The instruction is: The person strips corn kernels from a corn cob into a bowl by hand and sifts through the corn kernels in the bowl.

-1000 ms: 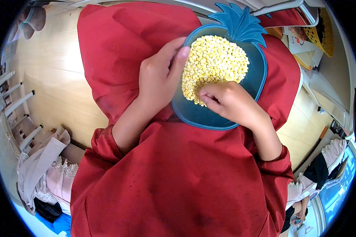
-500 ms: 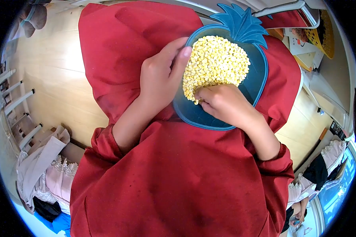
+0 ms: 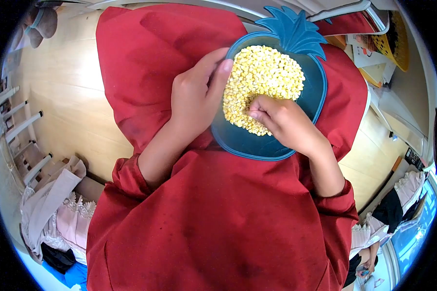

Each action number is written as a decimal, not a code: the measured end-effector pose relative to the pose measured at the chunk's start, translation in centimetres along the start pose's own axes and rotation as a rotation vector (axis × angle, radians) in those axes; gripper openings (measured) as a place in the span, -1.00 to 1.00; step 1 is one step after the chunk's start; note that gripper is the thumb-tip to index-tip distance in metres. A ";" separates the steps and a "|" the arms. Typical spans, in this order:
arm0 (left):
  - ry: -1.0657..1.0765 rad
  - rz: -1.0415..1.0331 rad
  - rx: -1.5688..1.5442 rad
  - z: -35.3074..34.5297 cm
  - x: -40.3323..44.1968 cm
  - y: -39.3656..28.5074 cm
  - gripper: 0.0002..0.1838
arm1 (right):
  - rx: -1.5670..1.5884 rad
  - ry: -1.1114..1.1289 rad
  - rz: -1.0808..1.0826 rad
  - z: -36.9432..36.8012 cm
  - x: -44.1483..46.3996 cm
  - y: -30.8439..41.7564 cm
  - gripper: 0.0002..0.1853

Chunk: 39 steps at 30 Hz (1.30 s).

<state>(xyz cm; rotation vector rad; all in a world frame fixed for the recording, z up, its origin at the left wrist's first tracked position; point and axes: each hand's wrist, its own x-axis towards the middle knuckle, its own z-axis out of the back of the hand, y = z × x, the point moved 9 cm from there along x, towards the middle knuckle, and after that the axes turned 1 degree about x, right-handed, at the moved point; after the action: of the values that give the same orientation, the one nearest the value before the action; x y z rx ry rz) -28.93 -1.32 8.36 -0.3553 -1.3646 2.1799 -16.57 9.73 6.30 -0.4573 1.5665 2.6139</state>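
Note:
A blue pineapple-shaped tray (image 3: 317,92) with a leafy top lies on my red-clothed lap. Yellow corn kernels (image 3: 269,68) are heaped in its middle and left part. My left hand (image 3: 197,94) grips the tray's left rim, thumb on the edge and the other fingers mostly out of sight. Inside the tray, my right hand (image 3: 286,121) is closed, its curled fingertips among the kernels at the lower middle of the heap. Whatever lies within those fingers is hidden.
The red cloth (image 3: 218,208) covers my lap and body. White chair or rack legs (image 3: 31,119) and draped clothes (image 3: 58,208) are on the left. A yellow basket (image 3: 392,46) and papers stand at upper right. Part of another person (image 3: 369,264) shows at lower right.
My right hand has moved slightly up and right, and kernels now spread lower in the tray, below its fingers. My left hand keeps its hold on the rim.

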 end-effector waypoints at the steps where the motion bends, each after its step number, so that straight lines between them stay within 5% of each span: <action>1: -0.005 -0.007 0.004 0.0 0.0 -0.1 -0.73 | 0.018 0.011 -0.038 0.2 0.0 0.1 -0.88; 5: -0.006 -0.003 -0.002 0.1 0.0 -0.3 -0.72 | 0.175 0.053 -0.169 0.0 -0.1 -0.8 -0.87; 26: -0.027 -0.019 -0.021 0.0 -0.2 0.3 -0.71 | 0.271 0.117 -0.021 -1.5 0.1 0.4 -0.88; 31: 0.027 0.071 -0.004 -0.1 -0.2 0.6 -0.71 | 0.555 0.048 -0.261 1.6 -0.7 2.3 -0.84; 35: 0.111 0.085 0.043 -0.2 -0.3 0.5 -0.68 | 0.450 -0.117 -0.031 8.2 -1.4 7.9 -0.90; 39: 0.097 0.043 0.016 -0.5 -0.3 0.3 -0.69 | -0.111 -0.553 0.336 18.5 -3.0 16.2 -0.93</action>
<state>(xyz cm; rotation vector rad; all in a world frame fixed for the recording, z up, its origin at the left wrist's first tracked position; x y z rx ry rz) -28.58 -1.22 7.85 -0.4817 -1.2969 2.1779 -21.02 18.31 29.08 0.5339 1.4010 2.7183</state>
